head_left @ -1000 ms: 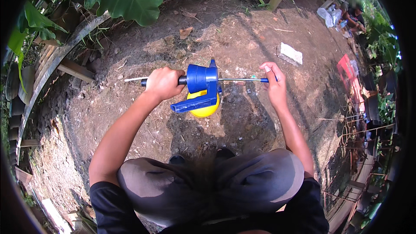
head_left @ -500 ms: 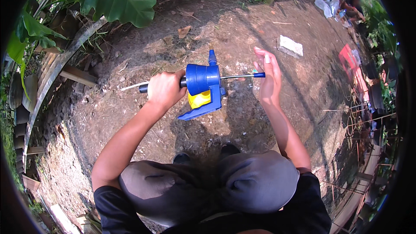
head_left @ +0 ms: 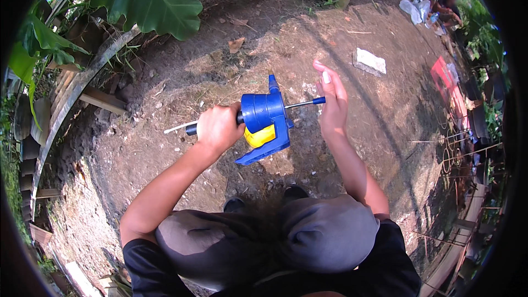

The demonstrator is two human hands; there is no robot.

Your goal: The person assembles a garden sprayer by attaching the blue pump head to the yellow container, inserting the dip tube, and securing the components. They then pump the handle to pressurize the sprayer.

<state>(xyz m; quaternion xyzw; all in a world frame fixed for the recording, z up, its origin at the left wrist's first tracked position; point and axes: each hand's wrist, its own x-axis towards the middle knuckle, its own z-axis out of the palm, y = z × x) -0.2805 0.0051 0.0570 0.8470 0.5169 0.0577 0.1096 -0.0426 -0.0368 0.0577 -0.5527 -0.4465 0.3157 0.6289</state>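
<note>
While the left hand (head_left: 219,127) grips its black handle in a closed fist, the blue sprayer pump (head_left: 267,116), with a yellow body beneath, hangs above bare soil. Its metal rod (head_left: 300,103) runs left to right, blue tip pointing at the open right hand (head_left: 331,102).

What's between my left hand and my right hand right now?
In the head view, the blue tool body with its yellow part sits between the left hand and the open right hand.
</note>
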